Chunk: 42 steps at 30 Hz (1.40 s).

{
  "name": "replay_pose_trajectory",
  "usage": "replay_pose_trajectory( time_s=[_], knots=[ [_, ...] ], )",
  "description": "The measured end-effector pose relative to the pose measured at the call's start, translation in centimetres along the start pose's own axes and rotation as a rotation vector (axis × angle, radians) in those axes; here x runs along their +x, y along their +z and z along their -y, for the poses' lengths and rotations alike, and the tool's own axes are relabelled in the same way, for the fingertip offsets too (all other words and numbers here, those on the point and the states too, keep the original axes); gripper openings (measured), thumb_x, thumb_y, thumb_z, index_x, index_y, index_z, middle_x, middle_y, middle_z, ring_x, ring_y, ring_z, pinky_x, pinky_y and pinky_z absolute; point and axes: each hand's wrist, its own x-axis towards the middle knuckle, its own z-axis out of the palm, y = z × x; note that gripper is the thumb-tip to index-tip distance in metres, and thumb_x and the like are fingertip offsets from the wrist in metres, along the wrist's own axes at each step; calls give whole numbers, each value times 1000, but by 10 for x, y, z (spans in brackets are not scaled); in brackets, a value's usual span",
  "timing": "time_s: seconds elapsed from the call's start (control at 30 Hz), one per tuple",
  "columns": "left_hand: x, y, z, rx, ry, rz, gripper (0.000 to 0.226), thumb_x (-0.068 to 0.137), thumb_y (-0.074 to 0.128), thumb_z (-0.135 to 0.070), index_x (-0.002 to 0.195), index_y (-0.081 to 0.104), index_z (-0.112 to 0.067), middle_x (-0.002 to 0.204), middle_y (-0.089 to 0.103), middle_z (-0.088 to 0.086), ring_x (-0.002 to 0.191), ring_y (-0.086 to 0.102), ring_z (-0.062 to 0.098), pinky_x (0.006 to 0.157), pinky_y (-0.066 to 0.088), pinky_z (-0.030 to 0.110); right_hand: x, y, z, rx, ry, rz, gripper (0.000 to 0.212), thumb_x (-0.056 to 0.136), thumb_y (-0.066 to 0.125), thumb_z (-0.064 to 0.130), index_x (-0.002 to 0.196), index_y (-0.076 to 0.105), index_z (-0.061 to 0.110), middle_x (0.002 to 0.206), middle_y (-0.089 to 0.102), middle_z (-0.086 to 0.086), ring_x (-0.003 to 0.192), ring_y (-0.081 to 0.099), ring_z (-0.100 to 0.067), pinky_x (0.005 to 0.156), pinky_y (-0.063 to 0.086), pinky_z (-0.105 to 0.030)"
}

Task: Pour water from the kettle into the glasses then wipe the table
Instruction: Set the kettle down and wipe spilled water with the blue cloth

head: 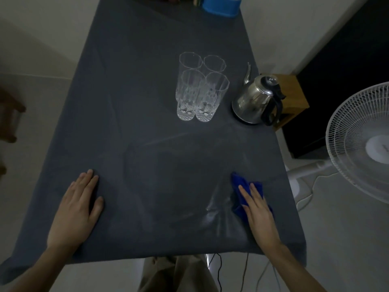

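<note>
Cloth [242, 191] under flat right hand [260, 216] | left hand [76, 209] flat on table [147, 102], grip released

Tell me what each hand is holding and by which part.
Right hand presses flat on the middle of the blue cloth, pinning it to the table, not gripping it. Left hand lies flat on the table, holding nothing.

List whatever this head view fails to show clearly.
- Water level in the four glasses: clear glass in dim light, too faint to tell.
- Kettle contents: lid shut, metal wall hides them.
- Blue cloth: partly under the right hand.
- Blue container and items beside it: cut off by the top edge.
- Fan: cut off at the right edge.
</note>
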Motion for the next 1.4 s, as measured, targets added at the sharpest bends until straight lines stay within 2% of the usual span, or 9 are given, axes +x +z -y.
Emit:
replay_pose_trajectory(
  time_s=[0.1, 0.2, 0.4, 0.6, 0.7, 0.83, 0.97, 1.17, 1.4],
  knots=[
    [-1, 2, 2, 10, -6, -5, 66, 94, 27, -47, 146, 33, -8, 156, 26, 5, 145, 18, 17, 120, 2, 25, 8, 17, 54, -71, -284, 89, 92, 57, 88, 5, 136, 41, 14, 131, 59, -15, 121, 56, -27, 97, 50, -44],
    [-1, 2, 3, 8, -8, -2, 65, 94, 27, -48, 147, 31, -10, 157, 24, 3, 146, 17, 17, 120, 3, 27, 16, 41, 129, -83, -545, 165, 68, 78, 66, 18, 140, 37, 16, 137, 56, -10, 128, 51, -25, 112, 30, -43],
    [-1, 1, 3, -2, -14, 17, 66, 93, 27, -49, 148, 30, -12, 157, 24, 4, 146, 17, 16, 121, 6, 30, 40, 66, 201, 92, -687, 235, 49, 94, 42, 18, 143, 39, 14, 148, 40, -16, 139, 31, -30, 116, 22, -43],
    [-1, 0, 1, -2, -11, 20, 65, 94, 28, -47, 147, 31, -11, 157, 23, 2, 146, 16, 15, 120, 1, 23, 49, 29, 141, 352, -225, 149, 33, 91, 54, 48, 112, 61, 23, 109, 60, 8, 101, 51, -7, 88, 36, -20],
    [-2, 0, 1, 7, -10, 21, 66, 94, 26, -49, 147, 31, -10, 157, 24, 3, 146, 15, 15, 119, 0, 22, 41, 13, 77, 240, -127, 161, 38, 91, 53, 46, 119, 62, 22, 120, 60, 3, 111, 54, -14, 97, 42, -29],
    [-1, 0, 1, 6, -18, 26, 66, 94, 26, -48, 146, 34, -8, 156, 27, 5, 145, 18, 18, 120, 0, 22, 16, -9, -16, -22, -30, 83, 58, 78, 72, 2, 130, 55, 17, 123, 58, -18, 105, 59, -34, 89, 50, -41],
    [-1, 1, 1, 7, -23, 26, 66, 93, 26, -48, 145, 35, -7, 155, 30, 8, 145, 20, 20, 119, 0, 21, 5, -27, -63, -130, 21, 92, 50, 91, 45, 27, 140, 43, 16, 136, 53, -17, 129, 42, -28, 108, 29, -48],
    [1, 0, 1, -8, -11, 9, 65, 93, 28, -45, 144, 37, -6, 154, 31, 7, 143, 22, 18, 119, 0, 21, 18, -11, -44, 104, 102, 69, 51, 95, 55, 8, 141, 42, 25, 150, 31, 5, 142, 27, -21, 115, 21, -35],
    [0, -2, 1, -13, -1, -4, 62, 93, 32, -42, 144, 38, -7, 154, 31, 5, 142, 21, 14, 119, 1, 21, 74, 28, 56, 154, -131, -5, 44, 89, 58, 11, 133, 56, 14, 140, 50, -8, 132, 42, -24, 113, 22, -30]
  ],
)
